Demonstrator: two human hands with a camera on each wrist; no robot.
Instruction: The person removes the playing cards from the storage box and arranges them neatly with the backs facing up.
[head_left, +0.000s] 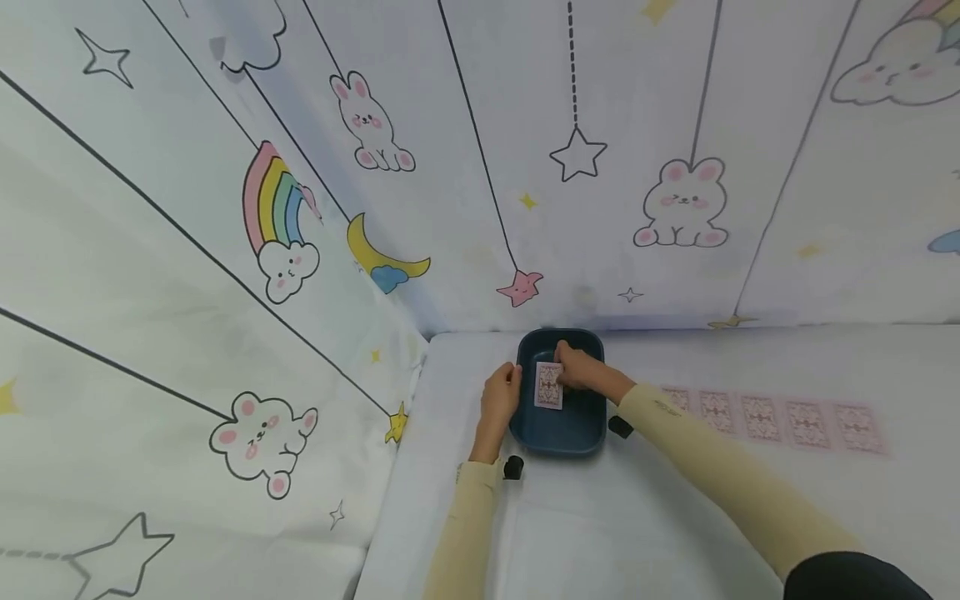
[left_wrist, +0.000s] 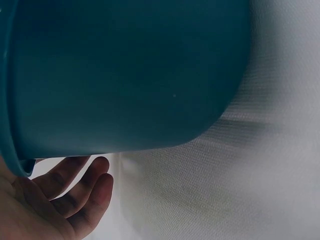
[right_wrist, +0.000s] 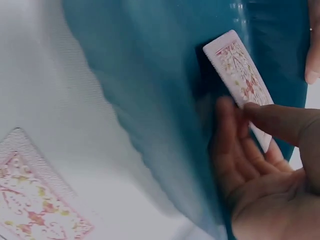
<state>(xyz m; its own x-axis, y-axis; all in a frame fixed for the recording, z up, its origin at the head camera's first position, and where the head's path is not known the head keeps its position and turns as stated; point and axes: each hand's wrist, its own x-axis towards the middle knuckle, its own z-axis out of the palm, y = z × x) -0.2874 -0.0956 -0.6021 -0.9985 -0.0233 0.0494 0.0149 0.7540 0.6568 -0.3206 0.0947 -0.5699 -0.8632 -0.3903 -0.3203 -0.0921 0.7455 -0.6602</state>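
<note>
A dark teal plastic basin stands on the white table close to the back wall. My left hand grips its left rim; in the left wrist view several fingers curl beside the outer wall, under the lip, while the thumb is hidden. Inside the basin, my right hand pinches a playing card with a red-patterned back. The right wrist view shows the thumb on the patterned face of this card near its edge, other fingers behind it. The card leans at a tilt within the basin.
Several more playing cards lie pattern side up in a row on the table, right of the basin and partly behind the right sleeve. White cloth walls with cartoon drawings rise behind and at the left. Small black wrist cameras sit beside both wrists.
</note>
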